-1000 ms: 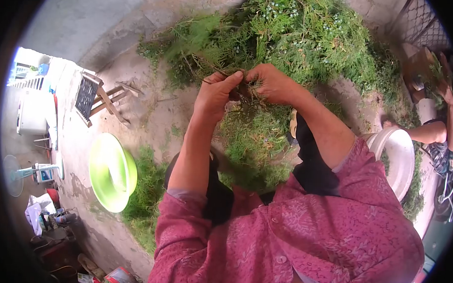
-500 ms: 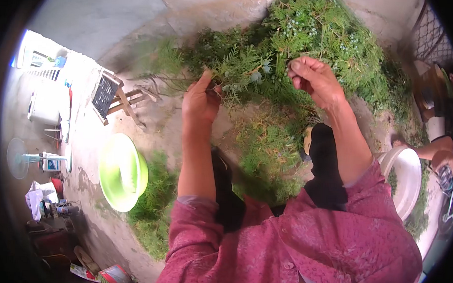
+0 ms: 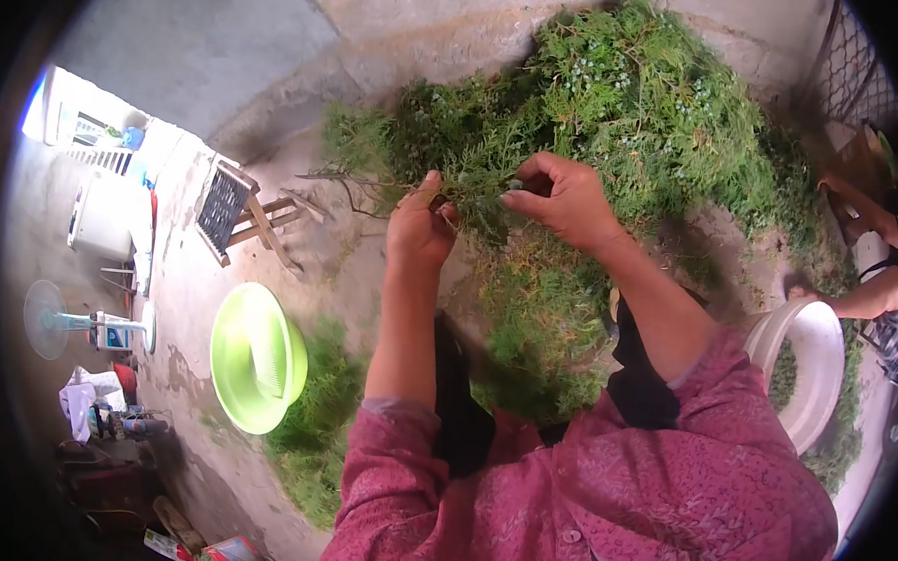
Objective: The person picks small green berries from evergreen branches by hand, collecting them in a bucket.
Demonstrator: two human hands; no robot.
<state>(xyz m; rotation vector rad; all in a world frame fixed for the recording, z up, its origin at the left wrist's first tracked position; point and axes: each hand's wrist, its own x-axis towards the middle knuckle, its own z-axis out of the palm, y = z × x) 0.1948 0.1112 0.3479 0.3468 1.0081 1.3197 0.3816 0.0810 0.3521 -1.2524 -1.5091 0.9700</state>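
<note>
My left hand (image 3: 423,225) is closed around the stem of an evergreen branch (image 3: 477,197), which has scaly leaves and bare twigs trailing left. At the branch's right end, my right hand (image 3: 566,198) pinches with thumb and forefinger at a small blue-green cone (image 3: 515,185), partly hidden by the fingers. Behind both hands rises a large heap of evergreen branches (image 3: 662,120) dotted with pale cones. Loose green sprigs (image 3: 542,304) lie on the ground below my hands.
A lime-green basin (image 3: 231,362) stands on the left beside more cut greenery (image 3: 316,414). A small wooden stool (image 3: 263,225) lies tipped near the wall. To the right are a white bucket (image 3: 822,373) and another person's leg (image 3: 859,295). A fan (image 3: 47,320) stands far left.
My right hand has moved left and down from the heap to the branch, its fingers now at the cone. My left hand has shifted slightly right and down, still holding the branch.
</note>
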